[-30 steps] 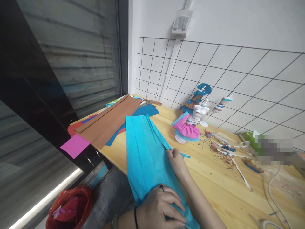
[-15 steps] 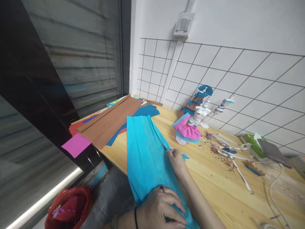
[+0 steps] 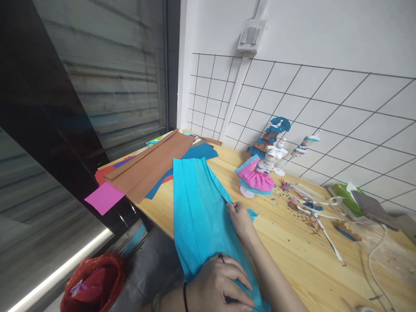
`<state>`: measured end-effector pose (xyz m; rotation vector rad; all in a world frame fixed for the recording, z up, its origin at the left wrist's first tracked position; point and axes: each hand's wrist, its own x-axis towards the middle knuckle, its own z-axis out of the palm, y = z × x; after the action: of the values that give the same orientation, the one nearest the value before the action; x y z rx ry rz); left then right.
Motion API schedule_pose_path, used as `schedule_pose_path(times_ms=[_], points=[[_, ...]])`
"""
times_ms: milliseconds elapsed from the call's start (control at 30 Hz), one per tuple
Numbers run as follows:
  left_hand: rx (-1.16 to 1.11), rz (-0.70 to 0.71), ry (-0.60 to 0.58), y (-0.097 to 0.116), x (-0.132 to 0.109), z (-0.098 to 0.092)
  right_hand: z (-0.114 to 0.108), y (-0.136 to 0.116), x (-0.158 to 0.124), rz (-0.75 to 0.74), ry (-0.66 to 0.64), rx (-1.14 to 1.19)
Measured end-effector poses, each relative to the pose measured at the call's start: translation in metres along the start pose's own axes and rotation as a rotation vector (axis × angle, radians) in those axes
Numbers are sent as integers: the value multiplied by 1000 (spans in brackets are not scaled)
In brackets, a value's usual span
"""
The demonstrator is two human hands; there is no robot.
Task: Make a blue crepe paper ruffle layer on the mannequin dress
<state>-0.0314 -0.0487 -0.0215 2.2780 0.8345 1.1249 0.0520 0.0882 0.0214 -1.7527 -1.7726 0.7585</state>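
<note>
The fingers of the right hand [image 3: 241,219] are pinched together on the right edge of a long, bright turquoise sheet of pleated, crepe-like paper [image 3: 201,208]. A thin dark tip [image 3: 224,200] pokes out beside them, too small to identify. The left hand [image 3: 221,275], with a dark ring and a black wristband, lies across the near part of the sheet, its fingers spread a little and curved over; I cannot tell whether they grip anything.

The turquoise sheet rests on a pale wooden bench [image 3: 325,277], its left side reaching past the bench edge. A small turquoise scrap [image 3: 252,214] shows just beyond the right wrist. Past the sheet's far end lie a dark blue sheet [image 3: 203,151] and a broad brown folded sheet [image 3: 152,164], with a flat magenta piece [image 3: 104,198] jutting over the edge.

Farther right stands a white dress-form figurine in a gathered pink skirt [image 3: 258,180], with a figurine in tiered blue and brown ruffles [image 3: 264,141] behind it. Beside these are scattered brown clippings [image 3: 303,214] and narrow white strips [image 3: 328,240], then a green packet [image 3: 349,201] touching a flat dark grey rectangular object [image 3: 373,208]. Below, left of the bench, sits a red plastic-lined bin [image 3: 118,266].
</note>
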Motion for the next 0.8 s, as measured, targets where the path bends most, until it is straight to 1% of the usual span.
schedule_pose_path(times_ms=[100,233,367,500,567,700,800], points=[[-11,8,6,-1,-1,1,2,-1,3,-6,2,-8],[-23,25,43,-3,-1,2,2,-2,5,-8,-3,-25],[7,-2,-4,-1,0,2,1,-2,4,1,-9,-35],[3,-3,-7,-1,0,1,1,-1,4,10,-6,-31],[-5,10,10,-1,0,1,1,-1,5,11,-5,-24],[-34,54,86,-2,0,2,3,-2,6,12,-10,-13],[-34,70,100,-3,-1,3,4,-6,7,10,-26,-10]])
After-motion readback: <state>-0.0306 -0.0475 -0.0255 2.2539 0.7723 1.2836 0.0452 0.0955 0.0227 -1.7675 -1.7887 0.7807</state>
